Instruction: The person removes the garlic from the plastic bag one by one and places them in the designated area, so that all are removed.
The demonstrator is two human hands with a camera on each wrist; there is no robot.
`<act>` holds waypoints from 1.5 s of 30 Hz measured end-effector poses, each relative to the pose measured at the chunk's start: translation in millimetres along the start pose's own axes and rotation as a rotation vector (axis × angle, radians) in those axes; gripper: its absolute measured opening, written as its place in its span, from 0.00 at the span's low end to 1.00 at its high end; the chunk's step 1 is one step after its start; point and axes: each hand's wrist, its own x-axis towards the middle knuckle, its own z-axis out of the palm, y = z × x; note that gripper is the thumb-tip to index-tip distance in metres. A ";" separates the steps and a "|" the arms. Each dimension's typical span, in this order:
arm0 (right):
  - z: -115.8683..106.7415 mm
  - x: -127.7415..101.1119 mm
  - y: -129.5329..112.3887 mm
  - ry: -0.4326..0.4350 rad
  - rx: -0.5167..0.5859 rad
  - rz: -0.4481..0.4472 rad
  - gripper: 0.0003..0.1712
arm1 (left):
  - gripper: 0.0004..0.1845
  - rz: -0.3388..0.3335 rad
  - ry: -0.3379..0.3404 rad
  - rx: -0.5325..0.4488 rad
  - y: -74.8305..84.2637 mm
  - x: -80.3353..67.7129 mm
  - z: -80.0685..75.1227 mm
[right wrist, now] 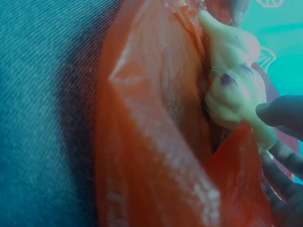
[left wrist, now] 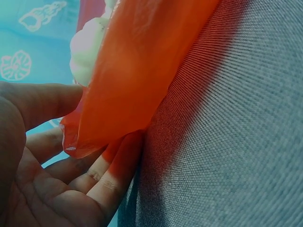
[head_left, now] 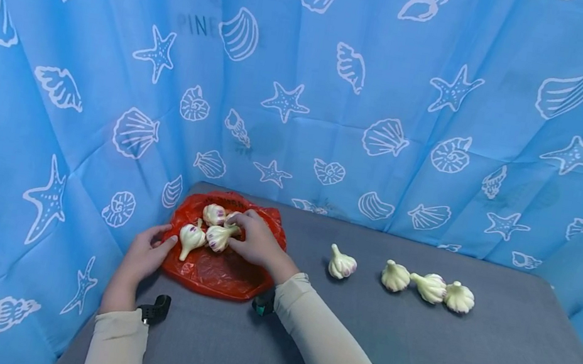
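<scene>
A red plastic bag lies spread with its mouth up at the table's far left, several garlic bulbs inside. My left hand holds the bag's left edge; in the left wrist view its thumb is on the near side and its fingers reach behind the plastic. Over the bag, my right hand pinches the stem of one garlic bulb. That same garlic bulb shows purple marks in the right wrist view. Two more bulbs, a left one and a rear one, lie beside it.
On the grey table, to the right of the bag, stands a single garlic bulb. Farther right, three more bulbs sit in a row, the middle bulb among them. A blue shell-print curtain borders the table behind and at the left.
</scene>
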 end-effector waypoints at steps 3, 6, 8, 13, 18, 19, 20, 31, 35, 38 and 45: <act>-0.7 -0.3 -0.1 0.011 0.017 -0.013 0.16 | 0.33 0.007 0.005 0.007 0.8 0.0 0.9; -0.7 -0.4 0.3 0.019 0.028 -0.014 0.13 | 0.33 0.000 0.002 0.009 1.0 -0.3 0.9; -1.0 -0.4 0.5 0.023 0.030 -0.017 0.11 | 0.33 -0.004 0.001 0.009 0.9 -0.7 0.2; -3.8 -1.4 -0.7 0.023 0.044 -0.023 0.09 | 0.33 -0.004 -0.003 0.002 0.5 -1.0 -1.1; -6.3 -4.3 -3.0 0.009 0.054 -0.033 0.09 | 0.33 0.000 -0.001 -0.001 0.5 -1.3 -0.4; -6.4 -5.0 -3.3 0.008 0.056 -0.039 0.09 | 0.33 0.001 -0.001 0.000 0.5 -1.3 -0.2; -6.4 -5.4 -3.5 0.009 0.060 -0.048 0.09 | 0.33 0.005 -0.002 0.003 0.5 -1.5 -0.2; -9.4 -11.4 -3.8 0.067 0.070 -0.116 0.07 | 0.33 0.006 -0.004 -0.002 2.1 -3.5 0.0; -17.2 -20.0 -3.9 0.104 0.081 -0.135 0.07 | 0.33 0.005 -0.005 0.003 1.7 -2.8 0.7; -23.6 -29.1 -2.7 0.123 0.094 -0.147 0.07 | 0.33 0.003 -0.006 0.003 1.5 -2.6 0.8; -40.9 -54.0 3.7 0.193 0.186 -0.183 0.06 | 0.34 0.002 -0.009 0.007 -0.4 -1.3 -0.2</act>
